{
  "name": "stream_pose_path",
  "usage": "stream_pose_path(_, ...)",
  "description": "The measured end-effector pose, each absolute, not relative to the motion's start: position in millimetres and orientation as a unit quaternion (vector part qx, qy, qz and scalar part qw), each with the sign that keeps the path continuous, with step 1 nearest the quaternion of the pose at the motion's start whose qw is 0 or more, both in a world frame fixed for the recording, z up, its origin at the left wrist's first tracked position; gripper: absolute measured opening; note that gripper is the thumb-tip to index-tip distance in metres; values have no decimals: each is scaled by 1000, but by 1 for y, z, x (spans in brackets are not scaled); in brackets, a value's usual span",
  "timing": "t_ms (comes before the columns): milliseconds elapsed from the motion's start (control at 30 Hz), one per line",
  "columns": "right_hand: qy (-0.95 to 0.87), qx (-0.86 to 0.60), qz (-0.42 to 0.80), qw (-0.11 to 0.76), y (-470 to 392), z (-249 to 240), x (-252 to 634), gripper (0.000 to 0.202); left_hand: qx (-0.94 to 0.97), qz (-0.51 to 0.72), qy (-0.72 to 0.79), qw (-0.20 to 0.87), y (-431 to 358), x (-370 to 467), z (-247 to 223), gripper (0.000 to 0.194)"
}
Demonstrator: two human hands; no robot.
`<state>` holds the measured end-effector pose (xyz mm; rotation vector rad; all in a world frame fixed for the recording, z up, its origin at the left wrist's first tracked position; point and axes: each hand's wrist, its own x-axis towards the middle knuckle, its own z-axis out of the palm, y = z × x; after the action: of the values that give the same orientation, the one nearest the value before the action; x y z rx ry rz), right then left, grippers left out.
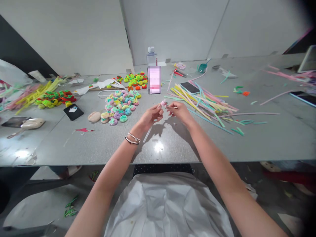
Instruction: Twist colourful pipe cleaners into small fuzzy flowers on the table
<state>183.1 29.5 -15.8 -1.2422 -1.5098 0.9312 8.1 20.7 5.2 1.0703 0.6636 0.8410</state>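
Note:
Over the middle of the table, my left hand pinches a small pink twisted pipe cleaner between thumb and fingers. My right hand meets it from the other side, with thumb and fingertips closed at its edge. A pale, straight strip sticks out below my left hand toward the table's front; whether it belongs to the pink piece I cannot tell. Left of my hands is a pile of pastel coiled pipe-cleaner pieces. On my right, loose pastel pipe cleaners lie in a spread bundle.
A phone rests on the bundle. Behind my hands stand a lit phone and a bottle. Yellow and red coiled pieces lie at the back. Farther left are a black square case and a handheld fan.

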Motion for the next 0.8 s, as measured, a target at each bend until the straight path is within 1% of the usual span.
stream_pose_path(167, -626, -528, 331, 470, 33, -19, 184, 42, 567, 406, 300, 652, 25, 8, -1, 17)
stream_pose_path(367, -635, -540, 293, 469, 32, -14, 186, 41, 672, 400, 315, 538, 21, 6, 7, 28)
stream_pose_path(467, -639, -528, 303, 470, 31, -10, 187, 43, 702, 407, 301, 501, 21, 3, 11, 30)
stream_pose_path(633, -643, -509, 327, 469, 31, -9, 189, 46, 730, 408, 288, 466, 22, -1, 15, 31)
stream_pose_path(800, -653, -486, 343, 469, 33, -12, 191, 40, 729, 368, 292, 498, 13, 0, 19, 32)
